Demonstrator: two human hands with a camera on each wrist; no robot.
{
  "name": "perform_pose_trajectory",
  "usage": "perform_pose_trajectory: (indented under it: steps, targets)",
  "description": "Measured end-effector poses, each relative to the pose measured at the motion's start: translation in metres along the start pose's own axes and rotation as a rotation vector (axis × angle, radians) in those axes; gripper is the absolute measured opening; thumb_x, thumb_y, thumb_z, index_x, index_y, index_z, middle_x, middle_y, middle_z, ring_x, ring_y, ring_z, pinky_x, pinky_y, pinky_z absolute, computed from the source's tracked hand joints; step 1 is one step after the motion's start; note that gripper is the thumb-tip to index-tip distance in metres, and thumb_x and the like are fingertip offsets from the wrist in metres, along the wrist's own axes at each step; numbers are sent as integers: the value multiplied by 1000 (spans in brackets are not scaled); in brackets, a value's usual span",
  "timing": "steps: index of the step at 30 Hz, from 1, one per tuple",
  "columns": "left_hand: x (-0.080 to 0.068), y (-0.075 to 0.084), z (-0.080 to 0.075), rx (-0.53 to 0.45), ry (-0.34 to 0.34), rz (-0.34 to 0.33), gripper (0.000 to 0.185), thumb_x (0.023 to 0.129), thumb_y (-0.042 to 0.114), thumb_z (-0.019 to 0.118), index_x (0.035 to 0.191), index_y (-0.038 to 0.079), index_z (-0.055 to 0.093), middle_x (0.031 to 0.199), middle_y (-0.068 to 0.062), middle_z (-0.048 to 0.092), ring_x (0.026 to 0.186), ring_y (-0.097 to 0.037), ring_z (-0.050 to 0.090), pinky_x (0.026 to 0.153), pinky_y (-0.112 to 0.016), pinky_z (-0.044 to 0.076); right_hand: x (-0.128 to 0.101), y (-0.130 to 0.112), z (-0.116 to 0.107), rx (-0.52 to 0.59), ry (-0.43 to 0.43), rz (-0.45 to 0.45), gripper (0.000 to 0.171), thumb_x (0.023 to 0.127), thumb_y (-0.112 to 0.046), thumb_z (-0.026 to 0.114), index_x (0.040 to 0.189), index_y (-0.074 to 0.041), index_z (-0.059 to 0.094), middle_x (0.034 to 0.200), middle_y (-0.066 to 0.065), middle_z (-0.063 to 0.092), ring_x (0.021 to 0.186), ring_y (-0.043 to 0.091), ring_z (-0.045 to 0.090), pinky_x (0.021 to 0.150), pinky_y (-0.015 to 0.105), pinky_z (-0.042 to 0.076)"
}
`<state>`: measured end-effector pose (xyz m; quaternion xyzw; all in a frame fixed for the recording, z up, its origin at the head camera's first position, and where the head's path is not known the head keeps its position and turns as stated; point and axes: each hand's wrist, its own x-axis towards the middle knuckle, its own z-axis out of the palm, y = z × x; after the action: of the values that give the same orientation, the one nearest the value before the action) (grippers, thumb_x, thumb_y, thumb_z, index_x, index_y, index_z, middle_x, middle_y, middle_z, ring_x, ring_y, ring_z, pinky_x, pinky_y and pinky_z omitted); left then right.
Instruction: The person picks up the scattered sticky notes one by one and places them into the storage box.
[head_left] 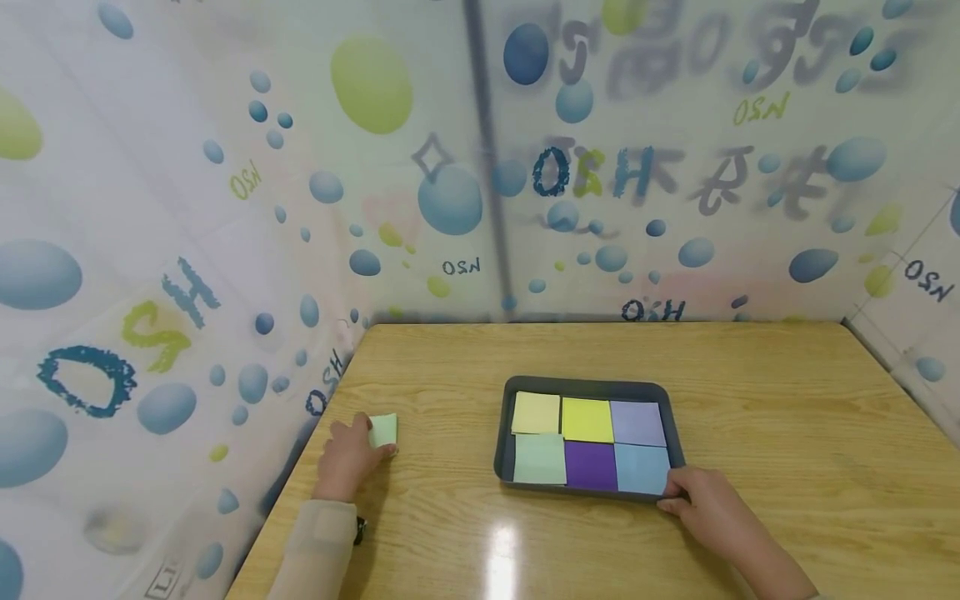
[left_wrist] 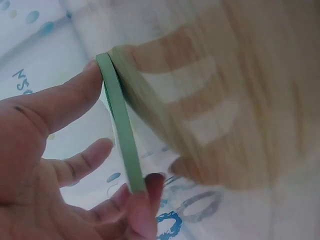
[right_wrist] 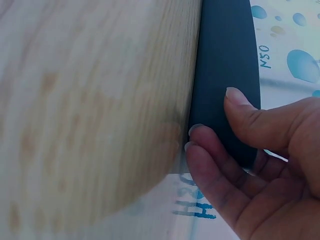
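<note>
Pinching a pale green note pad [head_left: 384,430] at worktop [head_left: 750,383] left, the left hand [head_left: 347,458] leaves it outside the full six-pad tray [head_left: 504,442], gripped near-right by the right hand [head_left: 708,508].

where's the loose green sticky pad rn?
In the head view the green sticky pad lies on the wooden table near its left edge, pinched by the left hand, well left of the dark tray of coloured pads.
</note>
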<state>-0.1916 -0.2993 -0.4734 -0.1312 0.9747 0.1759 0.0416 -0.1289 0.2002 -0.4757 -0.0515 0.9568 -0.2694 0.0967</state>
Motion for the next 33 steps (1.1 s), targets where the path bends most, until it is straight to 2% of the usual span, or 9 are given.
perform_pose_trajectory:
  steps: [9, 13, 18, 23, 25, 33]
  targets:
    - [-3, 11, -2, -94, 60, 68, 65, 83, 25, 83, 130, -2, 48, 125, -38, 36, 106, -51, 46, 81, -61, 49, -1, 1, 0, 3, 10, -16, 21, 86, -6, 77, 73, -14, 62, 73, -2, 56, 72, 15, 48, 61, 25, 38]
    - [-2, 12, -1, -122, 71, 81, 56, 88, 21, 79, 130, -2, 51, 128, -36, 37, 110, -52, 47, 83, -59, 49, -1, 1, 1, 11, 13, -18, 21, 86, -5, 77, 73, -14, 62, 73, -2, 56, 72, 15, 48, 61, 25, 37]
    - [-2, 14, -1, -126, 115, 133, 31, 99, 11, 62, 126, -1, 56, 127, -34, 43, 104, -47, 54, 79, -53, 50, -1, 1, 1, 11, 9, -10, 21, 86, -6, 76, 74, -14, 62, 73, -2, 55, 72, 15, 48, 61, 26, 37]
    - [-2, 19, -4, -129, 176, 197, 27, 101, 6, 55, 128, 0, 55, 120, -30, 54, 86, -35, 59, 68, -43, 50, 0, 1, 0, 5, 6, -9, 19, 87, -6, 76, 75, -14, 63, 74, -2, 56, 73, 15, 48, 62, 26, 38]
    - [-2, 22, -5, -130, 188, 211, 29, 100, 4, 56, 129, 1, 54, 118, -28, 58, 85, -32, 60, 66, -42, 50, 0, 1, 0, 3, 10, -14, 20, 87, -6, 76, 74, -14, 63, 74, -2, 56, 72, 15, 48, 62, 26, 38]
    - [-4, 39, -6, -168, 204, 246, 33, 98, 1, 59, 130, -2, 53, 115, -25, 66, 100, -40, 64, 81, -51, 55, -1, 1, 1, 5, 5, -11, 20, 86, -6, 77, 74, -14, 63, 74, -2, 56, 73, 15, 48, 62, 26, 37]
